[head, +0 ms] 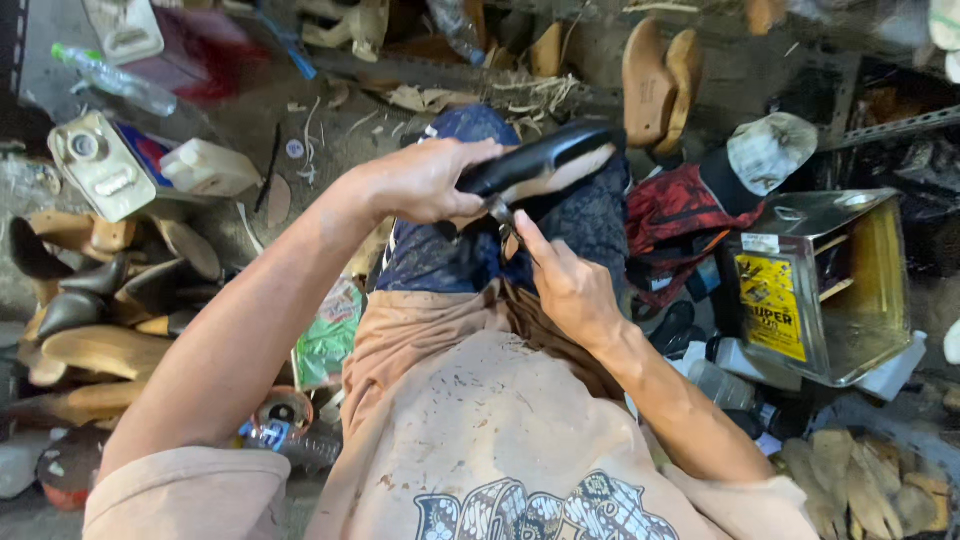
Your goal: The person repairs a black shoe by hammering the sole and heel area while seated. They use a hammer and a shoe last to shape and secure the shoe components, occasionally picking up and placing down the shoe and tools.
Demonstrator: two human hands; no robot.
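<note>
In the middle of the frame, a little above the centre, the left hand point(425, 185) is closed around a black shoe point(540, 160). The fingers wrap over the top of the shoe and the thumb side presses against it, so the grip is firm. The shoe lies almost level over the person's knee, which is covered by dark blue trousers point(450, 255), and a pale inner part shows at the shoe's right end.

Just below the shoe, the right hand point(565, 285) is partly closed. Its fingers are pinched together around a small metal tool point(500, 215), and the tip of this tool touches the underside of the shoe. I cannot tell exactly what kind of tool it is, because it is small and mostly hidden by the fingers.

The person wears a stained beige shirt point(480, 420), which fills the lower centre of the frame.

On the left side of the frame lie several wooden shoe forms point(100, 350) in a heap on the floor. In the upper left there is a white plastic canister point(100, 165) and a clear bottle point(115, 80). On the right stands a square metal can point(820, 285) with a yellow label, and beside it lies a red cloth point(680, 215).
</note>
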